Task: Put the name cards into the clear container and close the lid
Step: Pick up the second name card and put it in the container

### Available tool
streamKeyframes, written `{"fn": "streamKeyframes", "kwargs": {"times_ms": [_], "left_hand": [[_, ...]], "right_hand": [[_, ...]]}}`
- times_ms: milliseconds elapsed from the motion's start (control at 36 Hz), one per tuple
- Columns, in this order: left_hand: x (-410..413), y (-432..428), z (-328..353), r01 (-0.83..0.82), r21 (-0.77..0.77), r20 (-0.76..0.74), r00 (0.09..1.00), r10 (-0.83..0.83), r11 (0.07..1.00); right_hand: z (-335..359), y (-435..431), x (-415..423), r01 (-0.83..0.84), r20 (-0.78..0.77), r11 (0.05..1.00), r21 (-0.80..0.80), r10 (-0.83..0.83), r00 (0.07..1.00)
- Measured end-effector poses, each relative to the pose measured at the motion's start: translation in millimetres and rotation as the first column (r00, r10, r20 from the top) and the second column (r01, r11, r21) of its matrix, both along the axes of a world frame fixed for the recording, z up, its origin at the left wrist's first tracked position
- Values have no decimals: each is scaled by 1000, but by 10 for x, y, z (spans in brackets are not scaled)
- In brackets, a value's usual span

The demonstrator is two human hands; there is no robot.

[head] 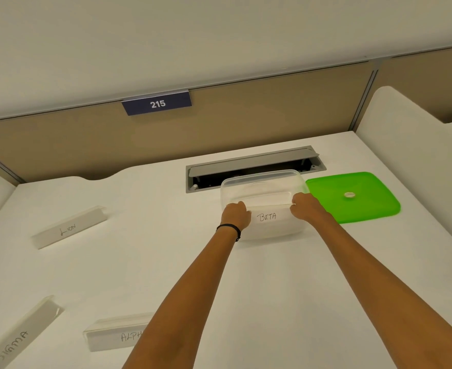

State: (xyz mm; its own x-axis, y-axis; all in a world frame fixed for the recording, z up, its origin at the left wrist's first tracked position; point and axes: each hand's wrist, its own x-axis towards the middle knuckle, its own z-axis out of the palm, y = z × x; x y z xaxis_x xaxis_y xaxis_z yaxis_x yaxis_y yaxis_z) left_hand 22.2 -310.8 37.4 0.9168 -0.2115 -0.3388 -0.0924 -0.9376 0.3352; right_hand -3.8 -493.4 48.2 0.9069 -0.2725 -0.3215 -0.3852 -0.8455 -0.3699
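A clear plastic container (262,182) stands open on the white desk, past the middle. Both my hands hold a white name card marked BETA (268,216) by its ends, at the container's near wall; my left hand (236,214) grips the left end, my right hand (306,207) the right end. Whether the card is inside the container or just in front of it, I cannot tell. The green lid (358,206) lies flat to the container's right. Three more cards lie on the desk: LION (69,227) at left, SIGMA (17,339) at bottom left, ALPHA (118,332) partly hidden by my left forearm.
A grey cable hatch (254,162) stands open in the desk just behind the container. A tan partition (86,145) with a blue 215 sign (157,103) runs along the back. White side dividers (411,155) bound the desk at right and left.
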Motion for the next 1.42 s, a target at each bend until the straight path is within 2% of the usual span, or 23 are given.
{"fn": "streamKeyframes", "kwargs": {"times_ms": [417, 639, 722, 833, 972, 1028, 1417], "left_hand": [[-14, -17, -95, 152, 191, 44, 986, -163, 970], [-90, 11, -126, 147, 175, 153, 973, -175, 974], [-109, -5, -111, 119, 176, 135, 980, -143, 977], [-99, -18, -66, 83, 122, 93, 991, -94, 989], [-102, -5, -70, 103, 80, 95, 989, -111, 991], [-110, -4, -55, 94, 68, 106, 989, -101, 993], [-197, 4, -43, -9, -144, 171, 985, 34, 990]], "right_hand": [[-91, 28, 34, -47, 19, 997, -66, 48, 999], [-130, 98, -11, -78, 45, 958, -276, 94, 995], [-115, 120, -18, -97, 32, 941, -325, 114, 993], [-130, 92, 3, -107, 25, 954, -279, 118, 993], [-171, -16, 9, -169, -19, 983, -76, 168, 986], [-181, -43, 9, -181, -1, 983, -41, 181, 984], [-232, -61, -9, -172, 75, 985, -25, 173, 982]]}}
